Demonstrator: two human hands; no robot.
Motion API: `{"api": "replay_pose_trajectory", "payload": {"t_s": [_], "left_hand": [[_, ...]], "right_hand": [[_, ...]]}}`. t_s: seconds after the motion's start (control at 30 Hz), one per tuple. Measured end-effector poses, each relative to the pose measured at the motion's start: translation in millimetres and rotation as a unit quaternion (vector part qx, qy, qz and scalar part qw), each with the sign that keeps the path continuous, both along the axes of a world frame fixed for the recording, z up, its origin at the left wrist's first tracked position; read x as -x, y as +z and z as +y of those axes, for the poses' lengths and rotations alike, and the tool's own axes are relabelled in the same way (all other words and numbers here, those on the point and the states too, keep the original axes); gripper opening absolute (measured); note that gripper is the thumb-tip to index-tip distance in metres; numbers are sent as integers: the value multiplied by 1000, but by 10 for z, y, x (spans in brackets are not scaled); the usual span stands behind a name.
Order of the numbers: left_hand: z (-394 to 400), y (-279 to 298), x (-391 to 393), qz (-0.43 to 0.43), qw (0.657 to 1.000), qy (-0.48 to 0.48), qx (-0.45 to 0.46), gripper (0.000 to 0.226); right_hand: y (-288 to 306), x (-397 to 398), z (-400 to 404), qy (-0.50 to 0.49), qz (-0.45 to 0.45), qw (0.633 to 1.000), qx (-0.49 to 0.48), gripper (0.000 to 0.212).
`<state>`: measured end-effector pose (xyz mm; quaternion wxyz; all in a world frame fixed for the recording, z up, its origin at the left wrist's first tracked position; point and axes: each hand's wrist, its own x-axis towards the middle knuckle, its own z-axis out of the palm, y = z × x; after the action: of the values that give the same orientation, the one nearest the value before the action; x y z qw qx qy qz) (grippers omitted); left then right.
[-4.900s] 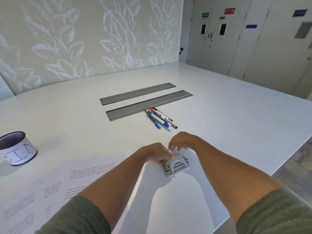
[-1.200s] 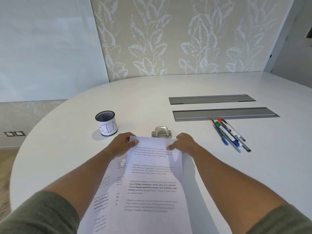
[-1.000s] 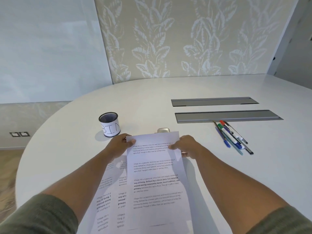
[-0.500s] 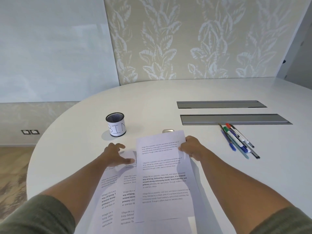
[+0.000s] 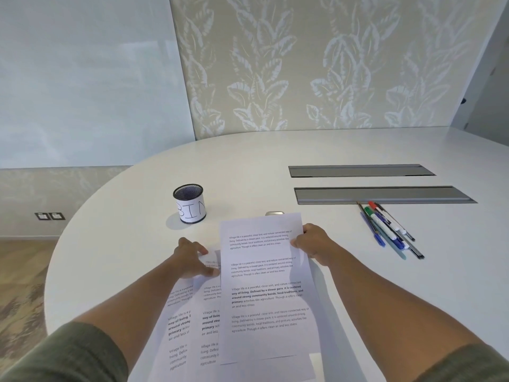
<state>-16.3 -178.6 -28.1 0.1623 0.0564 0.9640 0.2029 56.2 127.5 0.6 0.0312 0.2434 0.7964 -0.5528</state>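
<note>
My right hand point(image 5: 311, 244) pinches the right edge of a printed sheet point(image 5: 264, 285) and holds it lifted a little above the white table point(image 5: 275, 161). More printed sheets point(image 5: 192, 326) lie beneath it to the left. On the top corner of those sheets my left hand point(image 5: 190, 260) presses with its fingers spread. Just behind the held sheet's top edge, only the top of a metal hole punch point(image 5: 274, 213) shows.
A black mesh cup labelled "BIN" point(image 5: 190, 204) stands at the left behind the papers. Several pens and markers point(image 5: 388, 230) lie to the right. Two grey cable flaps point(image 5: 380, 194) sit in the table farther back. The table's round edge runs at the left.
My left hand has let go of the sheet and dropped onto the sheets lying on the table. The right hand alone now holds the sheet, drawn back from the hole punch.
</note>
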Motion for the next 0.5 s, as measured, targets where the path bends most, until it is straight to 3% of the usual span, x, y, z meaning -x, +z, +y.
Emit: {"api": "replay_pose_trajectory", "payload": {"t_s": [0.1, 0.2, 0.33, 0.4, 0.5], "left_hand": [[12, 2, -12, 3, 1000, -6, 4, 75], [16, -6, -1, -6, 999, 15, -39, 57], [1, 64, 0, -47, 982, 66, -174, 19], [-14, 104, 2, -62, 966, 83, -236, 15], [-10, 131, -1, -111, 912, 121, -377, 21]], "right_hand": [[-18, -1, -16, 6, 1, 1000, 25, 14], [-35, -4, -32, 7, 3, 999, 47, 19], [-70, -1, -44, -7, 19, 996, 88, 18], [-88, 1, -59, -9, 30, 994, 108, 10], [-110, -5, -102, 1, 54, 990, 128, 10]]}}
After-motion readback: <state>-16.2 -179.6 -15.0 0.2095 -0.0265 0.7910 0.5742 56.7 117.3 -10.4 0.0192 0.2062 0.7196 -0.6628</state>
